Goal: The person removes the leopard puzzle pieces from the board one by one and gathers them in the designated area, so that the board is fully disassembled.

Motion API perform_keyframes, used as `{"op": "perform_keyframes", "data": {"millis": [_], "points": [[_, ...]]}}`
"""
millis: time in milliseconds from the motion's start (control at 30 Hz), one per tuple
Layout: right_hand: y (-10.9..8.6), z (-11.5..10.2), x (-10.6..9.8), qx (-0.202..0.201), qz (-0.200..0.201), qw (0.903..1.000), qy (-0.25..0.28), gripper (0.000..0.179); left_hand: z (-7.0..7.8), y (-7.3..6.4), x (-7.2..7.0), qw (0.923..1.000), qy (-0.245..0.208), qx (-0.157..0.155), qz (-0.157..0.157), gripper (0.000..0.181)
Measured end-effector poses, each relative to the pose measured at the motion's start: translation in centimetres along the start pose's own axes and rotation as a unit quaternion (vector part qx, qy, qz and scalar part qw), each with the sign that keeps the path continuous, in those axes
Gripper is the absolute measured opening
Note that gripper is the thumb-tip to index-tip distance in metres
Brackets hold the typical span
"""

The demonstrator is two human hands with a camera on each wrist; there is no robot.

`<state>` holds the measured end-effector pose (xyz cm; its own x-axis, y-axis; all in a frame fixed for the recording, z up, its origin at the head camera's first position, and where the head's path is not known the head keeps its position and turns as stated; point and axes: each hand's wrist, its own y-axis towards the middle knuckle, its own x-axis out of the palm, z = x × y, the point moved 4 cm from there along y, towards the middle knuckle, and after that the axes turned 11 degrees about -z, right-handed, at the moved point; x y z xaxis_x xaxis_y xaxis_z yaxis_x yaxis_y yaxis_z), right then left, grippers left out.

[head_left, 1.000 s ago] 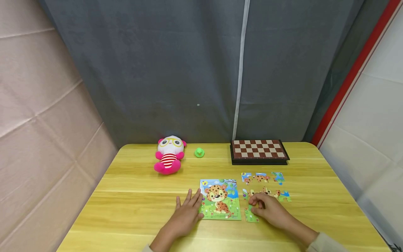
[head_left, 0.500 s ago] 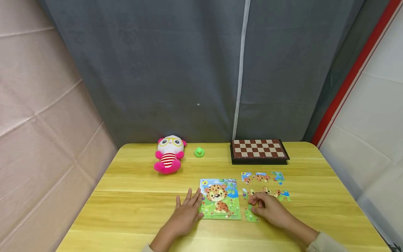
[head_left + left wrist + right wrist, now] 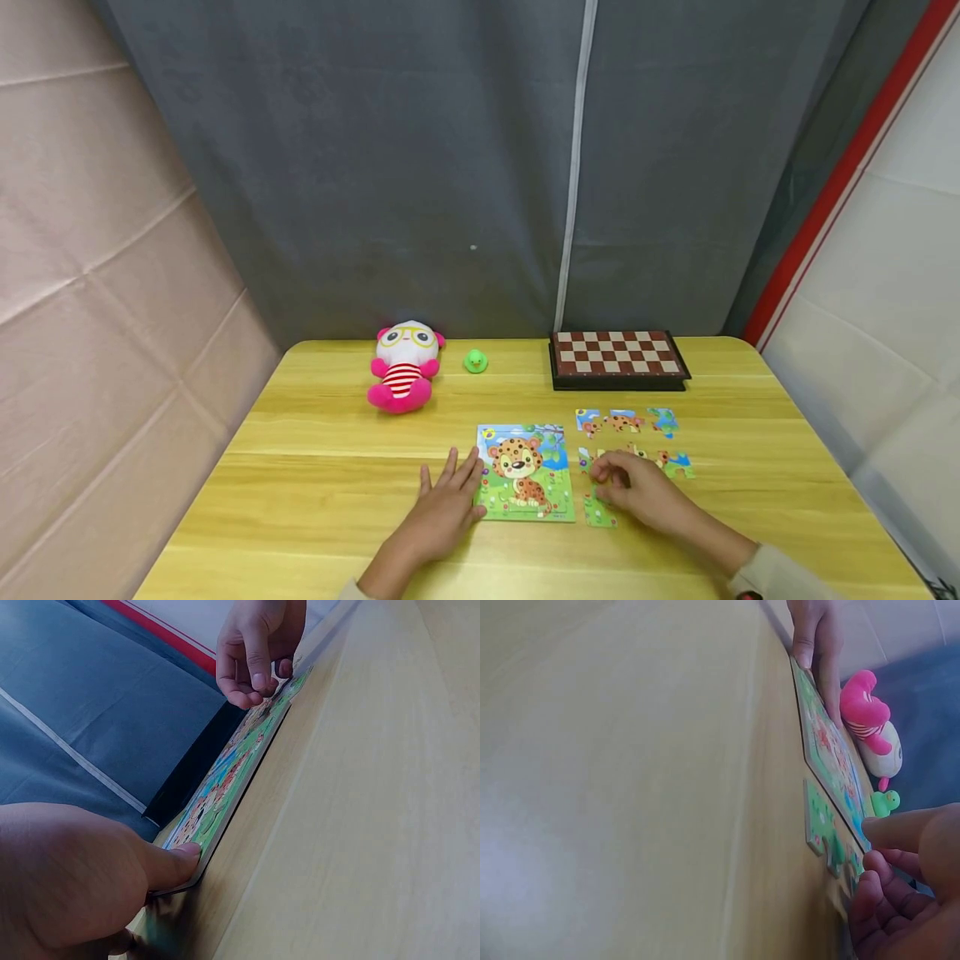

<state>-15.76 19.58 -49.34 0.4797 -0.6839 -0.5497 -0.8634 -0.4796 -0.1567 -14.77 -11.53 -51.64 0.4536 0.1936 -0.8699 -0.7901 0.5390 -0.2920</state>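
Note:
A square jigsaw puzzle board point(image 3: 558, 500) with a cartoon leopard on green grass lies flat on the table. Along its left edge rests my left hand point(image 3: 442, 515), fingers spread and straight; in the left wrist view the thumb point(image 3: 176, 862) lies on the board's corner. My right hand point(image 3: 645, 496) hovers over the loose pieces to the right, fingers loosely bent. A gap shows between its thumb point(image 3: 892, 829) and fingers, with nothing held there. Just below sits a green puzzle piece point(image 3: 600, 515) with red flowers. The hand hides part of the middle row.
Loose leopard pieces point(image 3: 624, 422) lie in a row at the upper right, with a blue-green piece point(image 3: 681, 465) in the row below. Farther back are a pink-and-white plush panda point(image 3: 405, 371), a green rubber duck point(image 3: 476, 361) and a folded chessboard point(image 3: 618, 358).
My right hand has risen slightly toward the middle row, and its fingers have shifted a little. The left hand and the puzzle board have stayed in place.

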Motion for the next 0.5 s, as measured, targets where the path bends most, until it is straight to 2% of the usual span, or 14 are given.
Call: {"op": "perform_keyframes", "data": {"millis": [133, 500], "points": [[0.4, -0.2, 0.0, -0.006, 0.0, 1.0, -0.007, 0.015, 0.0, 0.1, 0.0, 1.0, 0.002, 0.0, 0.001, 0.069], [1.6, -1.4, 0.8, -0.035, -0.017, 0.9992, 0.014, 0.018, 0.1, 0.0, 0.0, 1.0, 0.0, -0.003, -0.002, 0.068]]}}
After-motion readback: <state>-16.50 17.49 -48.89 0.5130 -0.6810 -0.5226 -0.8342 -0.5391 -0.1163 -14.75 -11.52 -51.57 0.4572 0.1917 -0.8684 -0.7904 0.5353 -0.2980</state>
